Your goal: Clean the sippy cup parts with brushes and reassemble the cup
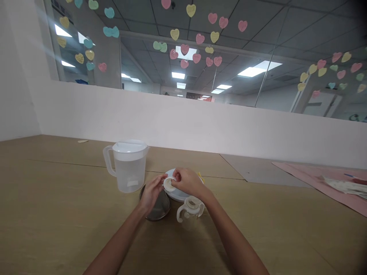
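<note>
My left hand holds a small round white lid-like piece by its left side, with its pale inner face turned toward me. The fingers of my right hand are pinched together at the upper right edge of that piece. Both hands are above a white plate, which they partly cover. A dark metal bowl or dish lies below my left hand, partly hidden by it. Near my right wrist stands a whitish cup-like part with two curved handles.
A clear lidded pitcher, partly filled, stands at the back left. Something yellow shows behind my right hand. On the right, a pink sheet bears white packets and a pen. A white wall borders the table.
</note>
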The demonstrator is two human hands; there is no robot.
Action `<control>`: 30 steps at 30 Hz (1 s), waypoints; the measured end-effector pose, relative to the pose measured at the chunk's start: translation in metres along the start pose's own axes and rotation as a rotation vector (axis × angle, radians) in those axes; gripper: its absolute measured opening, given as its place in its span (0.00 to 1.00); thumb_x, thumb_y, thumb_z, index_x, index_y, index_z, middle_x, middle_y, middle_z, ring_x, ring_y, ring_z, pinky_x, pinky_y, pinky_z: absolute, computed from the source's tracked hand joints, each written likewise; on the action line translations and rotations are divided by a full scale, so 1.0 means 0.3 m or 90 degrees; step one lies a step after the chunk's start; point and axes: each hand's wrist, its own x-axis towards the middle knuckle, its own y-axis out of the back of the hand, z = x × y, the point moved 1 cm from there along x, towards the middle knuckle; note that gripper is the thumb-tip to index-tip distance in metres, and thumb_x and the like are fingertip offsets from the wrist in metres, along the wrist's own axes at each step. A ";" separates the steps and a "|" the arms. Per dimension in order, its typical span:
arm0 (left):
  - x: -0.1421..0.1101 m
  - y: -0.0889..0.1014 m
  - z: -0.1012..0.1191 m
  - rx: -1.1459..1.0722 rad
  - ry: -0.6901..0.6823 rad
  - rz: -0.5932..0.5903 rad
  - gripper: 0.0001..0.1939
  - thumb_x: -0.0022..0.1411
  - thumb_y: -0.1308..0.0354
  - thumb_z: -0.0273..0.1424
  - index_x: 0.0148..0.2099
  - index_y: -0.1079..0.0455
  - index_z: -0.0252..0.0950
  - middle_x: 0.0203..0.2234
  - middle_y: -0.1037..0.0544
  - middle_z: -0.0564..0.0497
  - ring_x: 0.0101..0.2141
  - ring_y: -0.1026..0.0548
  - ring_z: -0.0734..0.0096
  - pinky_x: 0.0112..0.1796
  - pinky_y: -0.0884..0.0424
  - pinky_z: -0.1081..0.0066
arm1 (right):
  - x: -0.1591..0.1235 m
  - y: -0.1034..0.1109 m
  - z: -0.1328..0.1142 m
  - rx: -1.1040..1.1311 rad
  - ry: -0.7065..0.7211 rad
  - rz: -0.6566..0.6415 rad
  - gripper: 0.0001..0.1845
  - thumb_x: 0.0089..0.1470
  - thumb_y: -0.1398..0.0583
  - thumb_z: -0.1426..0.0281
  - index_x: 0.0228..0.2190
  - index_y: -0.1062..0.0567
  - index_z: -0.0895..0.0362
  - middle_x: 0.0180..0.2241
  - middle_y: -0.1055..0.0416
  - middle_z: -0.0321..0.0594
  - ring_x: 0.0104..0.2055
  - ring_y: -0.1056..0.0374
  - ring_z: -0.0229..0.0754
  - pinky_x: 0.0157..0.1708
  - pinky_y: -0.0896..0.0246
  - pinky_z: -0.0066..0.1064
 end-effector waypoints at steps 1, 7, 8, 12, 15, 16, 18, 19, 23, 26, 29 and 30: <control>-0.005 -0.006 0.005 0.024 0.008 -0.001 0.15 0.47 0.37 0.34 0.38 0.24 0.33 0.38 0.22 0.45 0.39 0.27 0.62 0.39 0.33 0.70 | 0.002 -0.004 0.003 -0.006 0.003 0.002 0.07 0.45 0.41 0.67 0.28 0.28 0.57 0.25 0.30 0.35 0.27 0.38 0.35 0.26 0.52 0.26; -0.022 -0.027 0.021 0.080 0.037 0.002 0.16 0.44 0.33 0.32 0.39 0.24 0.35 0.38 0.22 0.45 0.39 0.27 0.64 0.39 0.34 0.71 | 0.001 -0.002 0.011 0.002 0.007 -0.009 0.07 0.46 0.42 0.67 0.28 0.28 0.57 0.25 0.30 0.35 0.27 0.38 0.35 0.26 0.52 0.25; -0.025 -0.030 0.024 0.083 0.036 -0.008 0.17 0.44 0.33 0.32 0.39 0.24 0.35 0.38 0.21 0.45 0.39 0.27 0.63 0.39 0.34 0.71 | 0.001 0.000 0.009 0.007 0.006 -0.009 0.07 0.46 0.42 0.67 0.28 0.28 0.57 0.25 0.30 0.34 0.27 0.38 0.34 0.26 0.52 0.25; -0.036 -0.047 0.031 0.112 0.028 -0.015 0.15 0.45 0.34 0.33 0.38 0.23 0.35 0.34 0.21 0.46 0.37 0.27 0.64 0.37 0.34 0.72 | -0.002 0.004 0.000 0.013 0.009 -0.011 0.09 0.48 0.42 0.64 0.28 0.27 0.57 0.25 0.30 0.35 0.27 0.38 0.34 0.26 0.52 0.25; -0.040 -0.054 0.033 0.114 0.036 -0.011 0.13 0.45 0.34 0.33 0.36 0.23 0.34 0.31 0.20 0.47 0.35 0.27 0.65 0.35 0.34 0.73 | -0.005 0.009 -0.004 0.025 0.009 -0.030 0.13 0.49 0.42 0.60 0.28 0.26 0.57 0.25 0.30 0.36 0.28 0.38 0.35 0.26 0.52 0.25; -0.040 -0.055 0.031 0.105 0.042 -0.015 0.13 0.45 0.34 0.33 0.35 0.23 0.34 0.31 0.21 0.47 0.35 0.27 0.65 0.35 0.34 0.73 | -0.006 0.012 -0.005 0.034 0.014 -0.038 0.14 0.50 0.43 0.59 0.29 0.26 0.57 0.26 0.30 0.36 0.28 0.38 0.35 0.26 0.52 0.25; -0.036 -0.052 0.027 0.077 0.052 -0.022 0.13 0.45 0.34 0.33 0.35 0.23 0.33 0.32 0.21 0.47 0.35 0.27 0.66 0.36 0.34 0.73 | -0.007 0.021 -0.006 0.050 0.028 -0.046 0.16 0.54 0.46 0.59 0.29 0.26 0.58 0.26 0.29 0.37 0.28 0.38 0.35 0.27 0.51 0.25; -0.033 -0.049 0.025 0.062 0.056 -0.026 0.13 0.45 0.34 0.33 0.35 0.24 0.32 0.32 0.21 0.46 0.35 0.27 0.66 0.37 0.34 0.73 | -0.007 0.026 -0.006 0.055 0.036 -0.045 0.18 0.56 0.49 0.59 0.28 0.26 0.58 0.26 0.29 0.37 0.28 0.38 0.35 0.27 0.51 0.25; -0.020 -0.037 0.015 0.007 0.070 -0.052 0.13 0.45 0.35 0.32 0.34 0.24 0.30 0.32 0.21 0.44 0.34 0.27 0.66 0.38 0.34 0.71 | -0.006 0.034 0.000 0.038 0.049 -0.031 0.21 0.60 0.54 0.63 0.26 0.28 0.59 0.26 0.29 0.39 0.28 0.38 0.35 0.29 0.51 0.26; -0.013 -0.029 0.010 -0.027 0.073 -0.050 0.11 0.45 0.35 0.30 0.33 0.25 0.30 0.32 0.22 0.44 0.34 0.27 0.66 0.39 0.33 0.71 | -0.007 0.027 0.005 0.029 0.069 -0.040 0.15 0.58 0.50 0.68 0.30 0.26 0.59 0.30 0.28 0.39 0.31 0.36 0.36 0.31 0.49 0.26; -0.009 -0.023 0.004 -0.044 0.070 -0.061 0.10 0.45 0.35 0.29 0.32 0.25 0.30 0.31 0.22 0.46 0.33 0.27 0.68 0.37 0.34 0.72 | -0.009 0.021 0.004 0.045 0.108 -0.059 0.13 0.55 0.49 0.73 0.35 0.25 0.58 0.35 0.26 0.40 0.36 0.34 0.37 0.35 0.47 0.26; -0.009 -0.022 0.001 -0.044 0.070 -0.069 0.10 0.45 0.35 0.29 0.32 0.25 0.30 0.31 0.22 0.47 0.32 0.28 0.69 0.37 0.34 0.73 | -0.010 0.021 0.003 0.051 0.118 -0.064 0.13 0.55 0.49 0.74 0.36 0.25 0.58 0.36 0.26 0.40 0.36 0.34 0.37 0.35 0.46 0.26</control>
